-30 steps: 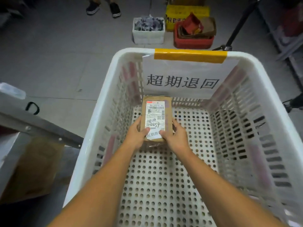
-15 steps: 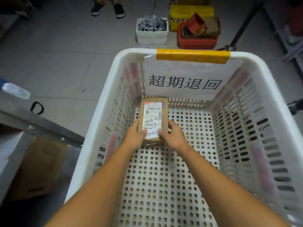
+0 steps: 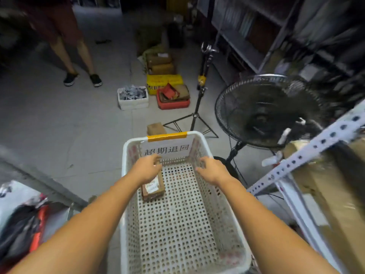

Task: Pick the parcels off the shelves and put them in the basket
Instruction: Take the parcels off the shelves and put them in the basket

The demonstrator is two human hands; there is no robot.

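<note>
A white perforated plastic basket (image 3: 205, 142) stands on the floor below me, with a paper sign taped to its far wall. A small brown cardboard parcel (image 3: 153, 187) with a white label lies flat on the basket floor near the far left corner. My left hand (image 3: 146, 168) hovers just above the parcel's far end, fingers loosely apart and holding nothing. My right hand (image 3: 212, 170) is over the basket's right side, also open and empty. Both forearms reach in from the bottom of the view.
A black standing fan (image 3: 264, 111) and a tripod stand (image 3: 197, 107) are beyond the basket on the right. White shelf rails (image 3: 308, 155) with cardboard boxes lie at right. Small bins (image 3: 133, 97) and boxes sit on the floor ahead. A person's legs (image 3: 79, 62) stand at far left.
Both hands have let go of the parcel, which now lies on the basket floor. The hands have lifted and spread apart. My view has risen and pulled back.
</note>
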